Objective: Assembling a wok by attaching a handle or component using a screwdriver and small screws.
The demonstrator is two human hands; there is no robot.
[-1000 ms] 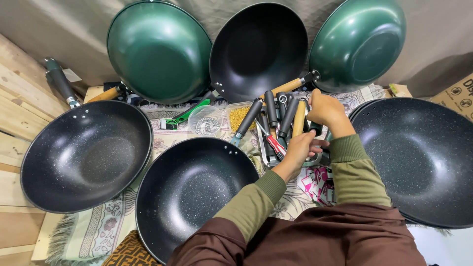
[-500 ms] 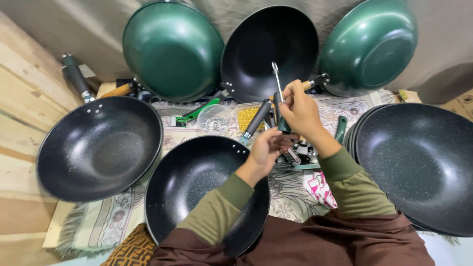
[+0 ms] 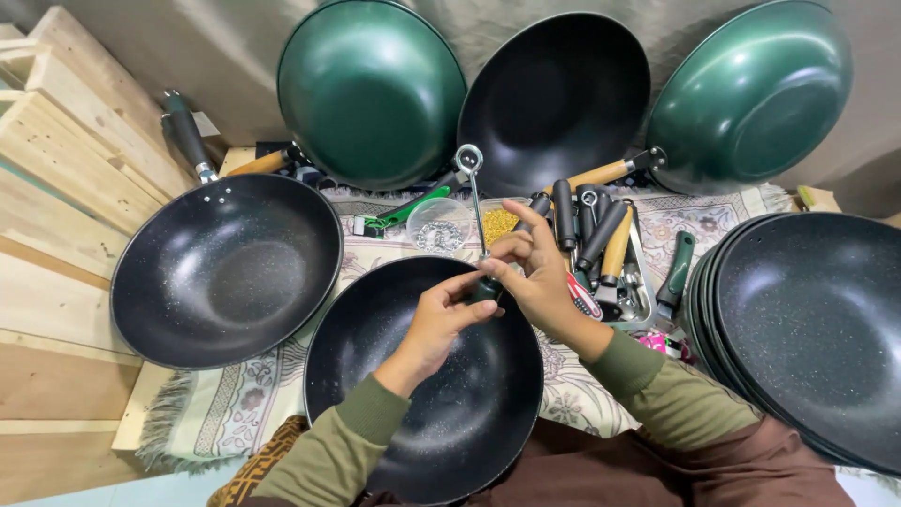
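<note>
Nearest, a black speckled wok [image 3: 422, 413] in front of the body, on a patterned cloth [image 3: 235, 413]. Above its far rim, left hand [image 3: 436, 324] and right hand [image 3: 535, 282] close together, both closed around a dark handle [image 3: 485, 287] with a thin metal rod [image 3: 477, 202] standing upright, ring at the top. Beside the right hand, a tray of loose handles [image 3: 601, 239], black and wooden. Left, another black wok [image 3: 225, 268]; right, stacked black woks [image 3: 807, 329]. Farthest, leaning on the wall, green wok [image 3: 371, 89], black wok [image 3: 554, 99], green wok [image 3: 751, 94].
</note>
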